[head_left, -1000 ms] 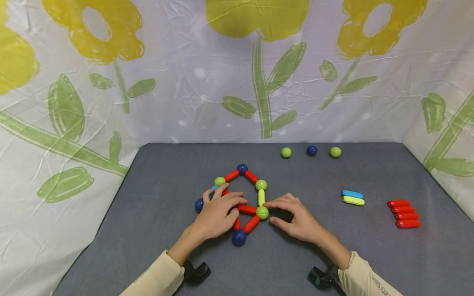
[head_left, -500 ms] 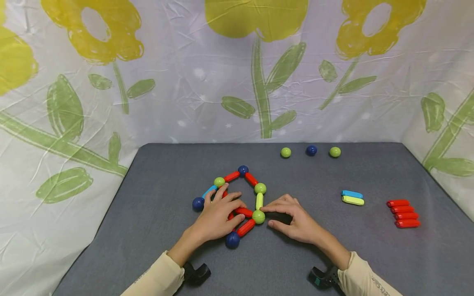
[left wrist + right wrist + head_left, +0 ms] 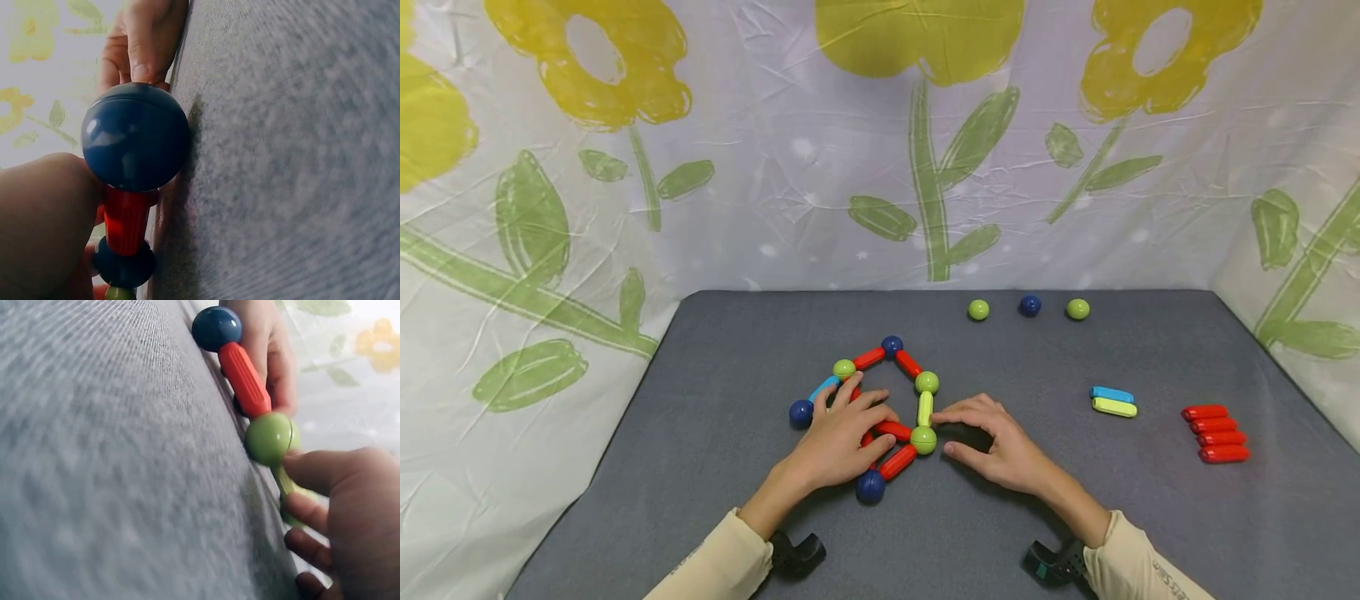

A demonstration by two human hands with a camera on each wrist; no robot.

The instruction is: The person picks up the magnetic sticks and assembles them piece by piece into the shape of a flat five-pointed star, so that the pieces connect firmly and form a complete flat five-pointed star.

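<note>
A flat frame of magnetic rods and balls lies on the grey table. My left hand [image 3: 842,435] rests over its left middle with fingers spread, hiding part of it. A blue ball [image 3: 870,487] forms the near corner, joined by a red rod [image 3: 898,461] to a green ball [image 3: 923,439]. From that green ball a yellow-green rod [image 3: 926,408] runs to another green ball [image 3: 927,382]. My right hand [image 3: 996,442] is beside these, its index fingertip at the yellow-green rod and the thumb apart. In the right wrist view a fingertip lies by the green ball [image 3: 270,439].
Two green balls and a blue ball [image 3: 1030,306] line the table's far edge. At right lie a blue rod [image 3: 1112,393], a yellow-green rod [image 3: 1115,407] and several red rods [image 3: 1223,438]. A flower-printed cloth [image 3: 760,167] hangs behind.
The near part of the frame has shifted slightly left and toward the person; the blue corner ball moved left. My right index fingertip followed left. Since half a second ago, almost nothing differs.
</note>
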